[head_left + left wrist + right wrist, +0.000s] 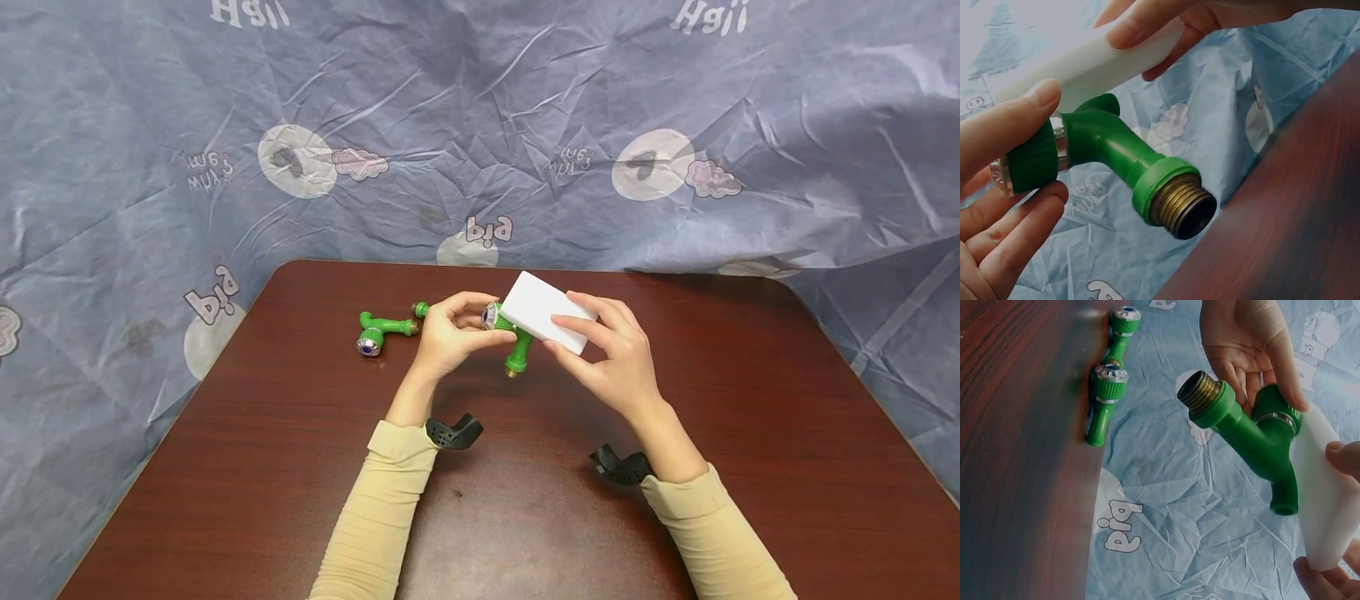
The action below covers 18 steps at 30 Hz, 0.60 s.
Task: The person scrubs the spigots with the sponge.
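My left hand [450, 333] pinches a green tap [1107, 134] by its ribbed knob, thumb on one side and fingers on the other. The tap is held above the table, its brass threaded end [1188, 206] pointing away from the knob. In my right hand [611, 354] is a white rectangular sponge block [543, 312], gripped by its edges between thumb and fingers. One face of the block lies against the tap's side near the knob and spout, as the right wrist view [1325, 494] shows. In the head view the block hides part of the tap.
A second green tap [382, 329] with a silver-rimmed knob lies on the brown table [300, 467], left of my left hand. Another green tap [421, 309] lies beside it, partly hidden behind that hand. A blue printed cloth [480, 125] hangs behind the table.
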Each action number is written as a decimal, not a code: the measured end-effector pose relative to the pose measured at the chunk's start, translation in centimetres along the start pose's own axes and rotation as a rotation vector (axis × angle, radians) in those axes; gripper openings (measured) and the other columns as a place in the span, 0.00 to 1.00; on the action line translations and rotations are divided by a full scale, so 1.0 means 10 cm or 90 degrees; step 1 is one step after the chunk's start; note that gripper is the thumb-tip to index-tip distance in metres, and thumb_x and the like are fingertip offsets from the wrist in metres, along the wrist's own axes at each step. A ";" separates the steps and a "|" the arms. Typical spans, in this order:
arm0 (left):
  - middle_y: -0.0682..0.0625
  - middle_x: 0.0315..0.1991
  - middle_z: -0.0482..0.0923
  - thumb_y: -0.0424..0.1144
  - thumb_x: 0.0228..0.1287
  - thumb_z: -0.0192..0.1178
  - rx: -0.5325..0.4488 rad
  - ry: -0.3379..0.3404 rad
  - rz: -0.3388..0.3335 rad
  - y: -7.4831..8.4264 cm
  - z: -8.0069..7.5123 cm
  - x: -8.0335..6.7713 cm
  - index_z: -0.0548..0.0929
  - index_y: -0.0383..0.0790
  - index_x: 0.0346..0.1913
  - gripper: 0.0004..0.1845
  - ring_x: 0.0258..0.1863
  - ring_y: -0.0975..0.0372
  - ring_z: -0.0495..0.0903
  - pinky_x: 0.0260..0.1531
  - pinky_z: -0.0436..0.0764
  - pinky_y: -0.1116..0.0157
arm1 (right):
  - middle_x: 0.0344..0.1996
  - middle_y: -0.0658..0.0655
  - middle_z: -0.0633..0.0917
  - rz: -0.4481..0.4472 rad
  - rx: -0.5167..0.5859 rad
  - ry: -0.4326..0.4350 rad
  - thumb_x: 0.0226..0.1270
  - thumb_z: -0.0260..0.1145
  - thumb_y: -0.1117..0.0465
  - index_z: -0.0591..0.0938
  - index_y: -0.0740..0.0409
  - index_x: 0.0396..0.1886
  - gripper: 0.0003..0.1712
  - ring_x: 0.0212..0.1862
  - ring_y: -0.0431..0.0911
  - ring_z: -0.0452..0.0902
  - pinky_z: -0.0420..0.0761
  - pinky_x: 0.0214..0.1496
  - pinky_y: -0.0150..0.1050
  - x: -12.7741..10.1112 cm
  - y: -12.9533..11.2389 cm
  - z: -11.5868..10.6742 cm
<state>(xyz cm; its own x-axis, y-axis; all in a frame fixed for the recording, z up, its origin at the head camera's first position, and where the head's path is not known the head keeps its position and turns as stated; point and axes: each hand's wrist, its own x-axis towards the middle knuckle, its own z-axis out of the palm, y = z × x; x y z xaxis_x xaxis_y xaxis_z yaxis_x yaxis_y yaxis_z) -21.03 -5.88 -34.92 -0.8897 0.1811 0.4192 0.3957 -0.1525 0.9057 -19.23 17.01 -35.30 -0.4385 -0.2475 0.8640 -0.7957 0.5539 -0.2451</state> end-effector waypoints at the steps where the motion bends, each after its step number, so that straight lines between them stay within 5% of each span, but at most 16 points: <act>1: 0.48 0.34 0.83 0.18 0.38 0.71 0.000 -0.005 0.006 0.00 0.00 0.00 0.78 0.21 0.46 0.25 0.28 0.63 0.83 0.29 0.81 0.67 | 0.49 0.59 0.82 -0.002 0.000 -0.004 0.44 0.75 0.60 0.87 0.54 0.38 0.17 0.48 0.55 0.74 0.71 0.46 0.43 0.00 0.00 0.00; 8: 0.50 0.32 0.81 0.17 0.38 0.71 -0.001 -0.016 0.013 -0.01 0.01 0.00 0.78 0.21 0.43 0.22 0.25 0.63 0.81 0.26 0.79 0.69 | 0.50 0.59 0.81 -0.025 0.011 -0.016 0.44 0.76 0.62 0.87 0.54 0.40 0.18 0.50 0.55 0.74 0.71 0.48 0.44 -0.01 -0.01 0.03; 18: 0.49 0.30 0.80 0.18 0.37 0.72 -0.041 -0.002 -0.009 -0.27 -0.02 0.06 0.77 0.27 0.37 0.20 0.19 0.63 0.79 0.19 0.74 0.70 | 0.49 0.61 0.81 -0.030 -0.012 -0.004 0.44 0.76 0.64 0.87 0.55 0.39 0.18 0.48 0.57 0.74 0.72 0.46 0.47 -0.01 0.04 0.02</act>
<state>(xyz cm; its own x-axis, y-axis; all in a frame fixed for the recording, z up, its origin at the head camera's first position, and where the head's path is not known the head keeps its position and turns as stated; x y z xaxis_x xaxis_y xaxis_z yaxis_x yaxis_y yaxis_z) -22.68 -5.56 -37.13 -0.8946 0.1864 0.4061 0.3672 -0.2114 0.9058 -19.60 17.12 -35.54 -0.4032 -0.2791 0.8715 -0.8080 0.5557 -0.1959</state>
